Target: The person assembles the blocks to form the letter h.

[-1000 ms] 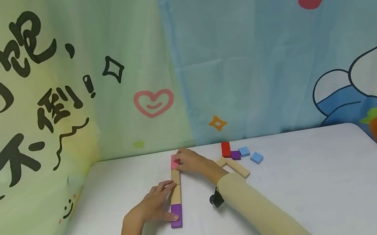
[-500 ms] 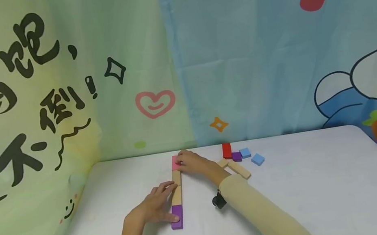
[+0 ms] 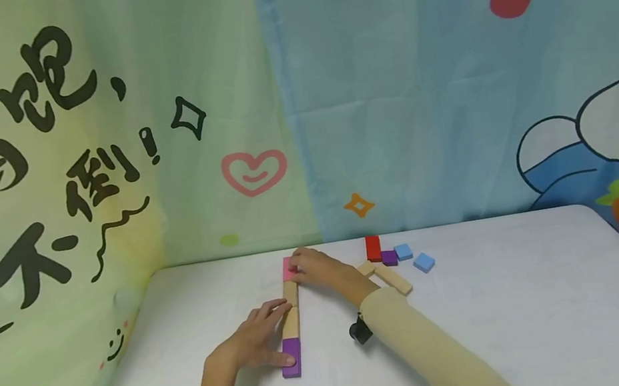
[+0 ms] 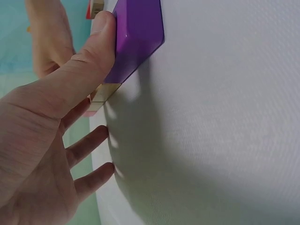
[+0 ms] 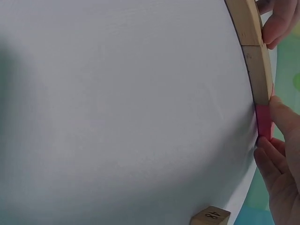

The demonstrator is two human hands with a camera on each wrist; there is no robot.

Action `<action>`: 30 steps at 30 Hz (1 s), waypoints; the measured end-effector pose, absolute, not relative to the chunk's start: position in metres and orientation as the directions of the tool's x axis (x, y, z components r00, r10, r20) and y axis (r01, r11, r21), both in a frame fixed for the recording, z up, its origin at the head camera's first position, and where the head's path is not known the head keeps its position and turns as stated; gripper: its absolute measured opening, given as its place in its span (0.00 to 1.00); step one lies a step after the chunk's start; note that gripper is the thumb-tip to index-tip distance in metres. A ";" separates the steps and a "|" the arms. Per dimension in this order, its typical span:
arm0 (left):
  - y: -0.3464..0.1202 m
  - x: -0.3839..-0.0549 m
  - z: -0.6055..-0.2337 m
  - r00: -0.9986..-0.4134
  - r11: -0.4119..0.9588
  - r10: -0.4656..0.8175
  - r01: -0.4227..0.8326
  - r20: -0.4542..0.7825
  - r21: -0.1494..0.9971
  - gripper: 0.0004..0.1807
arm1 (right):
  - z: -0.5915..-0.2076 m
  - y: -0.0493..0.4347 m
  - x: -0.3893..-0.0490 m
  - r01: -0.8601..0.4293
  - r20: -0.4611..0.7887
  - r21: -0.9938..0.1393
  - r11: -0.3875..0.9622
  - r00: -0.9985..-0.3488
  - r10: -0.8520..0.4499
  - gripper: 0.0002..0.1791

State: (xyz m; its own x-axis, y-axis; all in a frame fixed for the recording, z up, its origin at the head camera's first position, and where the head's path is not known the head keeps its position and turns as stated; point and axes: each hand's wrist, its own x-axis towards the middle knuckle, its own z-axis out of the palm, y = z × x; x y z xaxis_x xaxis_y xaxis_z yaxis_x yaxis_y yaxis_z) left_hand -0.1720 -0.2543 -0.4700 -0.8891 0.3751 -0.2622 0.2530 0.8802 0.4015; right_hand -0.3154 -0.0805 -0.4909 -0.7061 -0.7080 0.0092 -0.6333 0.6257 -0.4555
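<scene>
A straight row of blocks runs away from me on the table: a purple block (image 3: 292, 370) nearest, then two plain wooden blocks (image 3: 290, 325), and a pink block (image 3: 286, 264) at the far end. My left hand (image 3: 252, 341) lies along the row's left side, thumb on the purple block and fingertips by the joint between the wooden blocks. In the left wrist view its fingers (image 4: 89, 146) are spread and fairly straight. With thumb and fingers, my right hand (image 3: 323, 269) pinches the pink block; the right wrist view shows the pink block (image 5: 264, 121) flush against the wood.
Right of the row, two wooden blocks (image 3: 394, 281) lie at an angle, partly behind the right forearm. Near the table's back edge are a red block (image 3: 373, 248), a small purple block (image 3: 389, 258) and two light blue blocks (image 3: 424, 262). A printed curtain (image 3: 393, 105) hangs behind the table.
Both hands and the blocks hold their places; only the head view has shifted slightly.
</scene>
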 end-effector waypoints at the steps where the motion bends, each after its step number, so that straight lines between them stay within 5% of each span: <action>1: -0.254 -0.172 -0.470 -0.889 0.879 0.375 0.251 -0.264 0.405 0.54 | -0.491 -0.079 -0.315 -0.637 0.014 -0.452 0.624 -0.705 -0.709 0.11; 11: -0.249 -0.174 -0.473 -0.879 0.872 0.397 0.270 -0.264 0.409 0.54 | -0.495 -0.066 -0.307 -0.659 0.074 -0.380 0.649 -0.721 -0.689 0.15; 21: -0.250 -0.174 -0.474 -0.891 0.888 0.351 0.219 -0.289 0.404 0.54 | -0.470 -0.041 -0.264 -0.588 0.250 -0.593 0.550 -0.784 -0.568 0.22; 30: -0.250 -0.172 -0.472 -0.895 0.889 0.337 0.200 -0.291 0.413 0.55 | -0.474 0.039 -0.216 -0.562 0.291 -0.610 0.559 -0.815 -0.501 0.23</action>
State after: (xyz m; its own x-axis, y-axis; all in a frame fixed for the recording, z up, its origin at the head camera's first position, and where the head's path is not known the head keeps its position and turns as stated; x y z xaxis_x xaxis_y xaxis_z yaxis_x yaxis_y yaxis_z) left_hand -0.1725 -0.2504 -0.4717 -0.8953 0.3371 -0.2911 0.2003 0.8885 0.4128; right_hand -0.2160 0.0387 -0.4741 -0.8148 -0.5013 0.2914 -0.5619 0.5589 -0.6098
